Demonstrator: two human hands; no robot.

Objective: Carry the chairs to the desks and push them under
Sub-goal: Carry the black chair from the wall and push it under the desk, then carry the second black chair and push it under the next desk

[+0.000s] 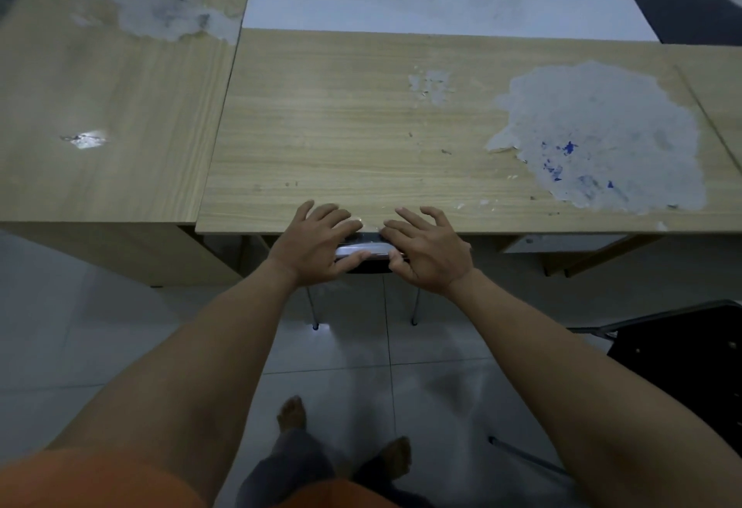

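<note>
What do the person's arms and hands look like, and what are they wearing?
The left arm and right arm are bare, with no sleeves reaching them. The left hand and right hand show no gloves, rings, watch or bracelet. An orange garment, probably a short-sleeved top, fills the bottom edge. Below are dark grey trousers and bare feet.

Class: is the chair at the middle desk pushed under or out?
Pushed under: of the chair only the back rail and two legs show past the desk edge.

Desk (341,138): wood-grain laminate w/ peeled patches; chair frame (363,249) glossy metal.
</note>
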